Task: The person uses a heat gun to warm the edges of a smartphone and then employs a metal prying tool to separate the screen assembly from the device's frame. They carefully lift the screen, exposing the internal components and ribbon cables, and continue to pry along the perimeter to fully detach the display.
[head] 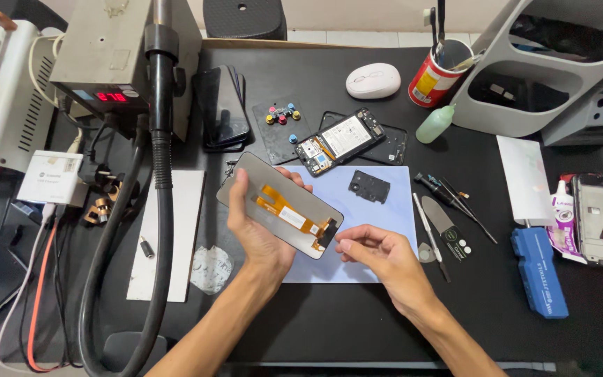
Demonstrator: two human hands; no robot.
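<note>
Head view: left hand [256, 227] grips the phone screen [280, 206]; right hand [378, 255] pinches its lower corner.

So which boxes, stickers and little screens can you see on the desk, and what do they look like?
Red number display: far left, on the grey machine, small glowing strip.
White box: left edge, square, small grey label.
Red can: at the back, round, yellow label, holding tools.
Blue case: right side, long rectangle.
Phone screen panel: held in the left hand, grey back, orange ribbon cable; right hand beside it.
</note>
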